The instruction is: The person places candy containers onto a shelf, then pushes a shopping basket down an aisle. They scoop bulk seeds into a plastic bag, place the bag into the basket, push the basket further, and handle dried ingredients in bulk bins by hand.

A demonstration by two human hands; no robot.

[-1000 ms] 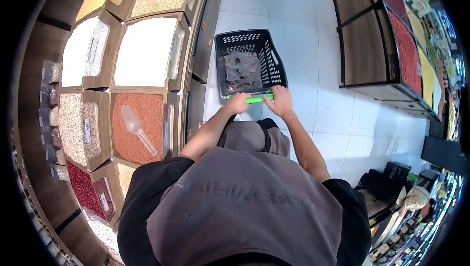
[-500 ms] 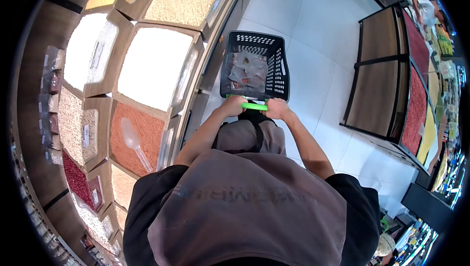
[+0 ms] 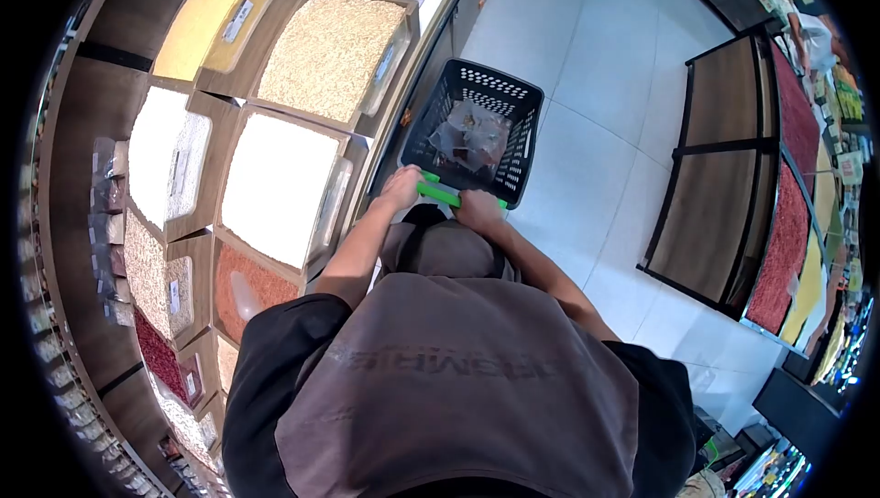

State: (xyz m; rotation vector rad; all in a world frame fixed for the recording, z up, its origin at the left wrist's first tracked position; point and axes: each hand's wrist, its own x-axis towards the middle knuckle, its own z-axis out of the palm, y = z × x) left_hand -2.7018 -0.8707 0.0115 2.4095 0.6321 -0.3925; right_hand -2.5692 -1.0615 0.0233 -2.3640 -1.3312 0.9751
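A black shopping basket (image 3: 521, 144) with round holes in its walls stands ahead of my body, tilted in the view. Several clear plastic bags (image 3: 472, 136) with contents I cannot make out lie in it. Across its near side runs a green handle (image 3: 438, 193). My left hand (image 3: 401, 188) is closed at the handle's left end, beside the shelf. Toward the other end, my right hand (image 3: 478, 210) wraps round the same handle, its fingers partly hidden.
On the left, wooden bins hold white grain (image 3: 278, 188), beige grain (image 3: 332, 58) and reddish grain (image 3: 261, 292) with a clear scoop (image 3: 244, 294). A wooden display stand (image 3: 720, 168) is on the right. Tiled floor (image 3: 587, 85) runs between them. Another person (image 3: 814, 42) is at far right.
The basket and handle have turned, the right end now nearer to me. Both hands have shifted left with the handle, and the bins have slid downward in view.
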